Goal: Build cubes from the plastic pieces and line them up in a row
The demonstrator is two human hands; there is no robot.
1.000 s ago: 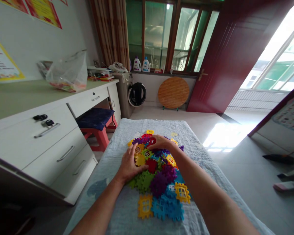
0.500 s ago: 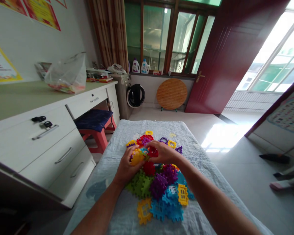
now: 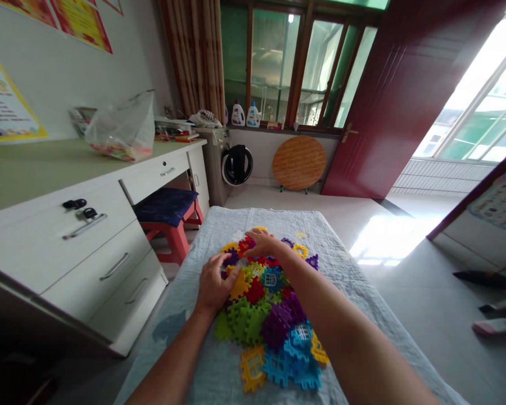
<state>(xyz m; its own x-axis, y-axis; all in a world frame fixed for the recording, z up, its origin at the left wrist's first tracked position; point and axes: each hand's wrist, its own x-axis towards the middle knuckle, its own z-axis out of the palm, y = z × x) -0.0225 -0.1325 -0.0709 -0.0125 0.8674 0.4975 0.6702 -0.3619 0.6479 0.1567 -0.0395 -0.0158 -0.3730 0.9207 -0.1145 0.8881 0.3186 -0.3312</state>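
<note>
A pile of toothed plastic pieces lies on the cloth-covered surface: green pieces (image 3: 245, 320), purple pieces (image 3: 277, 325), blue pieces (image 3: 293, 367) and a yellow window-shaped piece (image 3: 253, 368). My left hand (image 3: 215, 283) rests at the pile's left side, thumb and fingers apart, touching a yellow piece (image 3: 238, 284) beside the thumb. Over the far part of the pile is my right hand (image 3: 262, 244), its fingers spread above red pieces (image 3: 245, 246). No piece shows in its grasp. My right forearm hides some pieces on the right.
The light blue cloth (image 3: 185, 360) extends around the pile. On the left are a white desk (image 3: 96, 185) with a plastic bag (image 3: 124, 129) and a red stool (image 3: 175, 239). A washing machine (image 3: 216, 169), round board (image 3: 299, 163) and red door (image 3: 388, 107) stand behind.
My left hand has loosened and shifted slightly left. My right hand has moved away from the left, forward over the pile, and opened; the red piece is no longer in it. The view has shifted slightly.
</note>
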